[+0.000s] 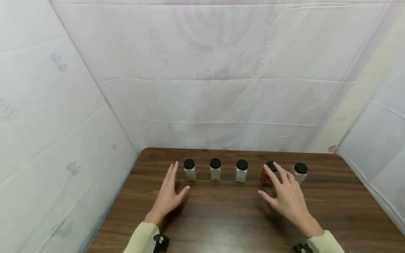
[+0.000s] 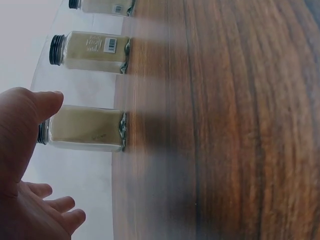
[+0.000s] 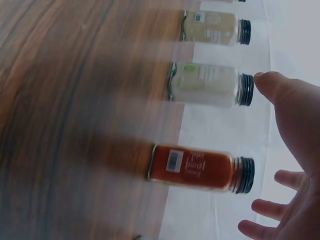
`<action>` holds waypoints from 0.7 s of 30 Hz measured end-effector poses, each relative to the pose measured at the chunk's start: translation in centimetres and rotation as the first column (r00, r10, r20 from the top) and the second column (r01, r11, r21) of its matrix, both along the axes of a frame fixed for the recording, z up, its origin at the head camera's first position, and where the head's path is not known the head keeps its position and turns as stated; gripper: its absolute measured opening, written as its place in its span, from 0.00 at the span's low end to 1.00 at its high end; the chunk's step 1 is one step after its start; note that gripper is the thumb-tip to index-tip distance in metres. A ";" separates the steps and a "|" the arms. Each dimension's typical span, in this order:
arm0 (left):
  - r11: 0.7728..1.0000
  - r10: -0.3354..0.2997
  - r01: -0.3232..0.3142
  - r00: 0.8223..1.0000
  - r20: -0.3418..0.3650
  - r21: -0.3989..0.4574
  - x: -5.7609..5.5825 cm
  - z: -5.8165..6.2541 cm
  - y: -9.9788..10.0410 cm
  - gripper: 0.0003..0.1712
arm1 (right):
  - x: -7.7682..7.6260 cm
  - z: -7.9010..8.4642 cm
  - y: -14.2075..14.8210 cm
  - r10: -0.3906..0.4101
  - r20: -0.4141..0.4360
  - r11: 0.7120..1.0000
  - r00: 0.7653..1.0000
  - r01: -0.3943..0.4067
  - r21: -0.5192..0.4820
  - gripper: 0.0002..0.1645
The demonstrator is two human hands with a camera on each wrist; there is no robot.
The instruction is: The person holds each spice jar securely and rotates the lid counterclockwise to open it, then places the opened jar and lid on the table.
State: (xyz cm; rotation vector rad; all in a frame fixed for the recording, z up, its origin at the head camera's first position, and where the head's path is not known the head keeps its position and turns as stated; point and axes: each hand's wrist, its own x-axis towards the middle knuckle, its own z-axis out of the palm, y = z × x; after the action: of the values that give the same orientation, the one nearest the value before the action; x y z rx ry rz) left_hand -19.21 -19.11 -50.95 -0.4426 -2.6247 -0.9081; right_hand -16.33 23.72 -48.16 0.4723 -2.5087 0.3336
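Five-jar row aside, my left hand hovers with spread fingers beside the leftmost spice jar, which holds pale powder under a black lid. My right hand has its fingers spread near a jar of red spice, partly covering it in the head view. Right of that, a pale jar is partly hidden by the same hand. Between the hands stand two more pale jars, a middle-left jar and a middle jar. Neither hand holds anything; in the right wrist view the red jar stands apart from the fingers.
All the jars stand upright in a row toward the far side of a brown wooden table. White printed sheeting hangs behind the table and along both sides.
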 end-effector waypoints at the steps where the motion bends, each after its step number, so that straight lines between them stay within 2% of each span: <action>1: 1.000 0.001 -0.001 1.000 0.003 0.000 -0.1 -0.1 0.0 0.59 | -0.1 0.1 -0.2 0.002 0.004 1.000 1.000 -0.002 0.002 0.60; 9: 0.997 -0.015 0.015 1.000 0.002 0.075 -0.8 0.2 -0.2 0.62 | -0.7 0.9 -2.1 0.045 -0.006 0.999 0.999 -0.045 -0.014 0.62; 16: 0.993 0.010 -0.021 0.995 0.098 0.114 -1.5 0.8 -0.1 0.62 | -1.7 1.8 -5.1 0.127 -0.003 0.991 0.992 -0.127 -0.040 0.57; 21: 0.989 0.024 -0.044 0.990 0.140 0.138 -2.1 1.0 0.1 0.59 | -2.5 2.6 -7.5 0.182 0.053 0.979 0.982 -0.176 -0.098 0.55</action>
State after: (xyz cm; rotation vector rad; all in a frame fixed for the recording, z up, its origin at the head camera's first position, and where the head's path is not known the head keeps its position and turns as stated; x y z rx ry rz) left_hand -21.33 -19.02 -49.94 -0.3081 -2.6587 -1.1422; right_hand -18.83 16.17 -45.57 0.6615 -2.5022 0.5395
